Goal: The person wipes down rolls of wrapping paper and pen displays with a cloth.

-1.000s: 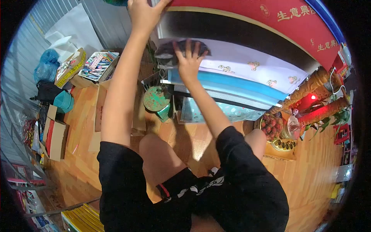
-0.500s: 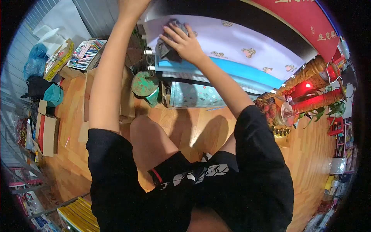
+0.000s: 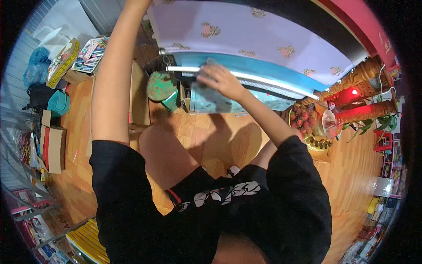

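My right hand (image 3: 223, 82) is blurred by motion in front of a hanging blue sheet (image 3: 259, 72) and a white rod (image 3: 187, 69) along its lower part. A grey cloth (image 3: 211, 62), smeared and mostly covered, shows at the fingertips of this hand. Above it hangs a lilac sheet (image 3: 246, 31) with a pink and leopard-spot bear-like print. My left arm (image 3: 115, 79) stretches up past the top edge, so the hand itself lies outside the picture. Below the rod is a pale teal patterned sheet (image 3: 206, 101).
A green paint-worn stool (image 3: 161, 86) stands left of the sheets, beside cardboard boxes (image 3: 140, 94). A tray of pens (image 3: 91, 55) is farther left. To the right are a carved wooden stand (image 3: 345, 86), red fruit (image 3: 303, 119) and a red light (image 3: 354, 92).
My right hand has moved down and slightly right with the cloth, from the lilac sheet to the blue sheet and rod. The whole view has shifted a little.
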Demonstrator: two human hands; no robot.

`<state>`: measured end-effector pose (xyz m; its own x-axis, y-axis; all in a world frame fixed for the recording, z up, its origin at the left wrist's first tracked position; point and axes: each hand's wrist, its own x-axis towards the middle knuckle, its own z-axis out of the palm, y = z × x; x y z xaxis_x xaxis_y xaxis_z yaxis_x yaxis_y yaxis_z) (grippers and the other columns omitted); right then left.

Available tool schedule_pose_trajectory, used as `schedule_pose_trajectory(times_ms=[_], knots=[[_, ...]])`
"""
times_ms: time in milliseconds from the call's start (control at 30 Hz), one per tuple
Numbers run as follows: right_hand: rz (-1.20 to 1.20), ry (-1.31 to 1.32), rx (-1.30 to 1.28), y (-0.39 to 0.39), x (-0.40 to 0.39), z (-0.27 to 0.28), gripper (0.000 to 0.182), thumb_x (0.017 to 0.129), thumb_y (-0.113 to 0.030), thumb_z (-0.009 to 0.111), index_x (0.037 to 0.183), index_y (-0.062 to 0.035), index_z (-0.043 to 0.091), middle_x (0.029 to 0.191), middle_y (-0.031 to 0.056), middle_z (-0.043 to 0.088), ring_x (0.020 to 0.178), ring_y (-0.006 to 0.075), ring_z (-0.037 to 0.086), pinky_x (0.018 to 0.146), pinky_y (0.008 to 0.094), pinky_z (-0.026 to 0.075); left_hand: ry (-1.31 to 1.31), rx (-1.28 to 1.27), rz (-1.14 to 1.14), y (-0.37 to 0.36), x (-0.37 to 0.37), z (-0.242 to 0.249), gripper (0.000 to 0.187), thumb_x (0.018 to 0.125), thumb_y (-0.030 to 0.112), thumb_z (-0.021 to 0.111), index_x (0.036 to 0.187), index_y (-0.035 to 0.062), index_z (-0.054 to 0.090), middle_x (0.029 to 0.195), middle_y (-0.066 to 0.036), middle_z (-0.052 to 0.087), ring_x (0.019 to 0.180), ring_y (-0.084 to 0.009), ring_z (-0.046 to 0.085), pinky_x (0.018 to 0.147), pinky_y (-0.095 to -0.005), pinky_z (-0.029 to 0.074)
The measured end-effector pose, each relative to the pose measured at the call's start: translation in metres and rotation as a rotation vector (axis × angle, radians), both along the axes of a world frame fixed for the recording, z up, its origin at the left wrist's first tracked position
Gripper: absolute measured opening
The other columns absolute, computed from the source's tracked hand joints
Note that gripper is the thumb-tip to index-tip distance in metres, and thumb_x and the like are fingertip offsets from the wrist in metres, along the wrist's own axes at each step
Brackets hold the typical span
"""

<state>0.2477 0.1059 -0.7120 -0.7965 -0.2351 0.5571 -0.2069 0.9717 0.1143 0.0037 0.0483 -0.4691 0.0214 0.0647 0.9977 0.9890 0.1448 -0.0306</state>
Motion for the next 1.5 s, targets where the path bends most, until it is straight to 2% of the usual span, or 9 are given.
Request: schedule_pose_trajectory(times_ms=[67, 100, 367, 567, 767, 967, 1033, 1100, 1500], knots=[[0.057, 0.044, 0.082, -0.014, 0.018, 0.036, 0.046, 0.074, -0.009, 0.049, 0.119, -0.0184, 0.045, 0.124, 0.0075, 0.042, 0.111, 0.0234, 0.044, 0.094, 0.0409, 0.032, 0.044, 0.118, -0.033, -0.006, 0.025, 0.003, 0.029, 0.072, 0.022, 0.058, 0.090, -0.0009, 0.054, 0.086, -0.019, 0.054, 0.085, -0.0383, 0.049, 0.074, -0.0431, 0.038], [0.018, 0.124, 0.087, -0.016, 0.025, 0.047, 0.041, 0.075, -0.012, 0.051, 0.115, -0.0195, 0.050, 0.122, 0.0060, 0.045, 0.110, 0.0222, 0.045, 0.095, 0.0412, 0.031, -0.185, -0.509, 0.448, 0.002, -0.046, -0.019, 0.037, 0.071, 0.033, 0.064, 0.087, -0.0002, 0.057, 0.081, -0.016, 0.060, 0.077, -0.0304, 0.058, 0.071, -0.0400, 0.043], [-0.263, -0.079, 0.200, 0.058, 0.053, 0.054, 0.051, 0.073, -0.016, 0.048, 0.123, -0.0129, 0.040, 0.130, 0.0100, 0.034, 0.109, 0.0251, 0.043, 0.096, 0.0469, 0.027, -0.169, -0.072, -0.053, -0.025, 0.015, -0.012, 0.052, 0.074, 0.031, 0.055, 0.112, -0.0015, 0.041, 0.100, -0.016, 0.046, 0.096, -0.0329, 0.044, 0.087, -0.0419, 0.032], [-0.160, -0.558, -0.416, 0.034, 0.124, 0.089, 0.034, 0.076, -0.019, 0.049, 0.110, -0.0176, 0.053, 0.111, 0.0107, 0.052, 0.098, 0.0268, 0.053, 0.079, 0.0360, 0.046, -0.450, -0.103, -0.152, -0.060, 0.043, -0.026, 0.102, 0.054, 0.020, 0.077, 0.129, -0.0019, 0.012, 0.124, -0.019, 0.031, 0.114, -0.0321, 0.032, 0.094, -0.0397, 0.027], [-0.465, -0.255, -1.191, -0.040, 0.259, 0.099, 0.028, 0.079, -0.011, 0.047, 0.105, -0.0087, 0.054, 0.095, 0.0119, 0.057, 0.086, 0.0235, 0.054, 0.076, 0.0312, 0.043, -0.780, -0.112, -0.071, -0.116, 0.095, -0.002, 0.081, 0.066, 0.010, 0.064, 0.128, -0.0037, 0.014, 0.130, -0.022, 0.020, 0.120, -0.0360, 0.024, 0.099, -0.0436, 0.021], [-0.760, -0.073, -1.591, -0.075, 0.324, 0.172, 0.023, 0.081, -0.014, 0.046, 0.099, -0.0034, 0.057, 0.068, 0.0013, 0.052, 0.058, 0.0095, 0.046, 0.054, 0.0247, 0.042, -0.633, 0.007, -0.134, -0.092, 0.120, 0.196, 0.054, 0.077, 0.007, 0.046, 0.124, -0.0078, 0.022, 0.126, -0.023, 0.027, 0.117, -0.0349, 0.029, 0.097, -0.0405, 0.024], [-0.800, -0.334, -1.620, -0.064, 0.342, 0.225, 0.031, 0.074, -0.009, 0.050, 0.105, -0.0053, 0.055, 0.092, 0.0151, 0.059, 0.082, 0.0239, 0.057, 0.074, 0.0312, 0.044, -0.321, 0.169, -0.202, -0.085, 0.125, 0.320, 0.045, 0.084, 0.016, 0.036, 0.121, -0.0084, 0.025, 0.121, -0.022, 0.034, 0.112, -0.0332, 0.036, 0.095, -0.0405, 0.028], [-0.590, -0.233, -1.051, -0.068, 0.314, 0.377, 0.030, 0.074, -0.006, 0.050, 0.103, -0.0030, 0.055, 0.087, 0.0120, 0.058, 0.081, 0.0196, 0.056, 0.074, 0.0297, 0.043, -0.012, 0.166, -0.207, -0.115, 0.160, 0.465, 0.045, 0.089, 0.029, 0.027, 0.115, -0.0069, 0.033, 0.111, -0.021, 0.045, 0.100, -0.0290, 0.046, 0.091, -0.0377, 0.033], [-0.960, 0.573, -1.550, -0.012, 0.426, 0.465, 0.035, 0.071, 0.001, 0.044, 0.105, 0.0015, 0.054, 0.096, 0.0060, 0.056, 0.089, 0.0152, 0.051, 0.079, 0.0243, 0.038, 0.730, 0.183, -0.873, 0.028, 0.192, 0.648, 0.039, 0.087, 0.028, 0.036, 0.111, -0.0027, 0.042, 0.099, -0.017, 0.053, 0.091, -0.0254, 0.053, 0.083, -0.0369, 0.042]])
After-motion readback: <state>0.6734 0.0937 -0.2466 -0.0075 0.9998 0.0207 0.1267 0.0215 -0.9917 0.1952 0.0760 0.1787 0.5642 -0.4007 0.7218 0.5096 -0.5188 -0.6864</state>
